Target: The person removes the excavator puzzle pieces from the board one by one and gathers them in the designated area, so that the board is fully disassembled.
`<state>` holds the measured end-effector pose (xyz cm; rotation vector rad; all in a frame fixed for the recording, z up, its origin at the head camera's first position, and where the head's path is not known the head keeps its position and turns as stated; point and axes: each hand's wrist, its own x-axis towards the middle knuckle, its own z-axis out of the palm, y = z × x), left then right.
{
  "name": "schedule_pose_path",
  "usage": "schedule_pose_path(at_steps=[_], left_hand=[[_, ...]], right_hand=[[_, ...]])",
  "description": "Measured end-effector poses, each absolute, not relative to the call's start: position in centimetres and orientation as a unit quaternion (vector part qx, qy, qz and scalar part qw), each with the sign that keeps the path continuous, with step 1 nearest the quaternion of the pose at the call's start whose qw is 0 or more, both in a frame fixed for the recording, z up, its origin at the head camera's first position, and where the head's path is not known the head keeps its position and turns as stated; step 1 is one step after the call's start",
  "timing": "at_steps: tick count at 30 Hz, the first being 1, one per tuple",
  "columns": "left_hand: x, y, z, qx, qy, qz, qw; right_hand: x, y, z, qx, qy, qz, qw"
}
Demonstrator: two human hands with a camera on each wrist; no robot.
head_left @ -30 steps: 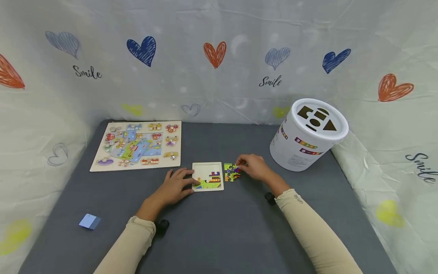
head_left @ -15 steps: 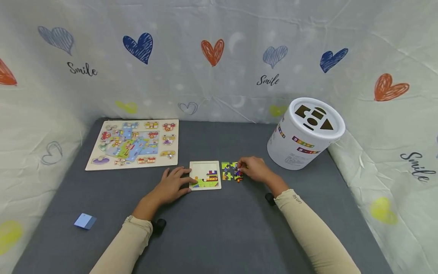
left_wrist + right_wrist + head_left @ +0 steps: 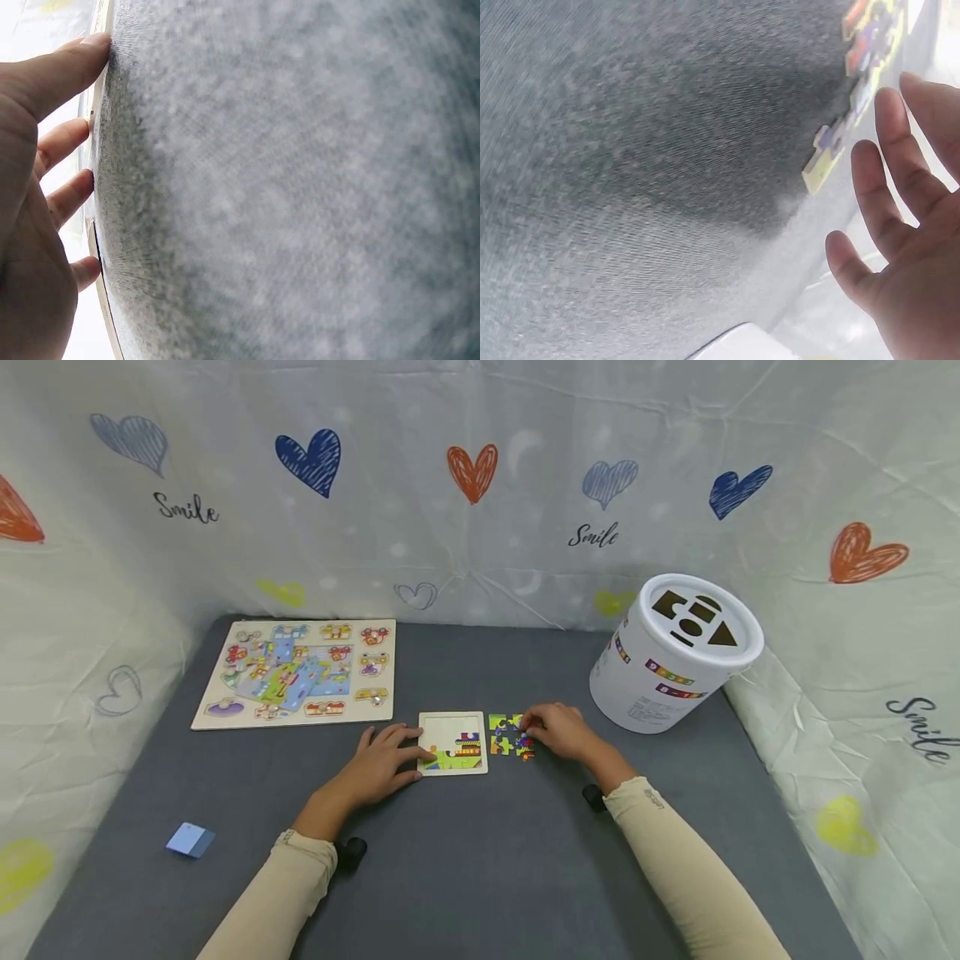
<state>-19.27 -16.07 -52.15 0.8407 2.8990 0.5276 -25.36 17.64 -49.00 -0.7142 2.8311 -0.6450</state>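
The left hand (image 3: 378, 768), fingers spread, touches a square pale-wood puzzle tray (image 3: 444, 727); the right hand (image 3: 561, 730) is at flat multicoloured jigsaw pieces (image 3: 506, 745), pinch unclear.

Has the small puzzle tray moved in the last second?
No: the tray keeps the same gap from the big board; the whole view has just shifted slightly.

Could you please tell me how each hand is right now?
Left hand: open, touching the puzzle frame.
Right hand: at the puzzle pieces; whether it pinches one cannot be told.
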Motion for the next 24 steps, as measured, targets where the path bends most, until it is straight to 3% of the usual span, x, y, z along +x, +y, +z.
schedule_pose_path(at_steps=[24], left_hand=[[-19.2, -15.9, -52.0, 0.265, 0.949, 0.16, 0.055]], right_hand=[[-24.5, 9.9, -49.4, -0.303, 0.94, -0.142, 0.061]])
